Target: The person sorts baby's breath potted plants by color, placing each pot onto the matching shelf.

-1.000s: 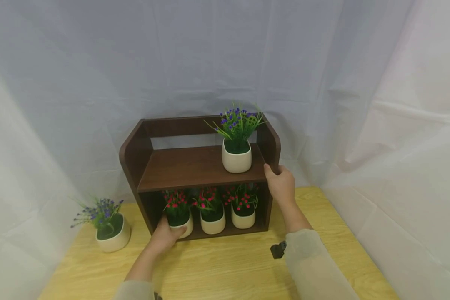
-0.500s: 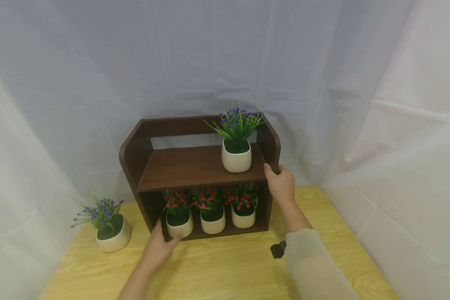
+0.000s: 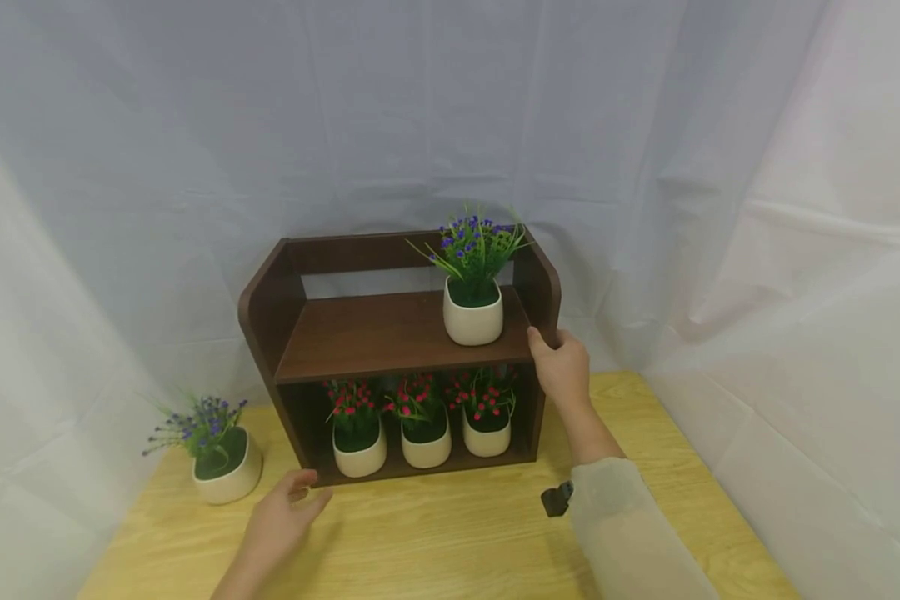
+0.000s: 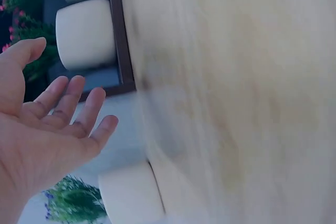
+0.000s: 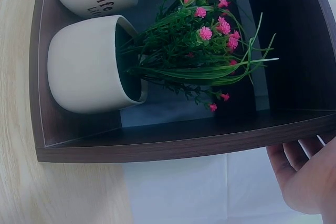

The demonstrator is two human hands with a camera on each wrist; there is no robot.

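My left hand (image 3: 279,518) is empty, over the table just in front of the lower left corner of a dark brown two-tier shelf (image 3: 367,333). Its fingers spread loosely in the left wrist view, close to the leftmost white pot (image 4: 85,34). My right hand (image 3: 566,373) grips the shelf's right side panel, thumb at the front edge and fingers round the outside. Three white pots with pink-red flowers, including a middle pot (image 3: 426,446) and a right pot (image 3: 487,433), line the lower tier. A potted purple-flowered plant (image 3: 474,317) stands at the right of the upper tier.
Another white pot with purple flowers (image 3: 227,475) stands on the wooden table (image 3: 450,533), left of the shelf. Pale cloth (image 3: 375,108) hangs behind and at both sides. A small black device (image 3: 557,500) sits at the right sleeve.
My left hand has let go of the leftmost pink-red flower pot and drawn back, down and to the left. My right hand keeps its grip on the shelf.
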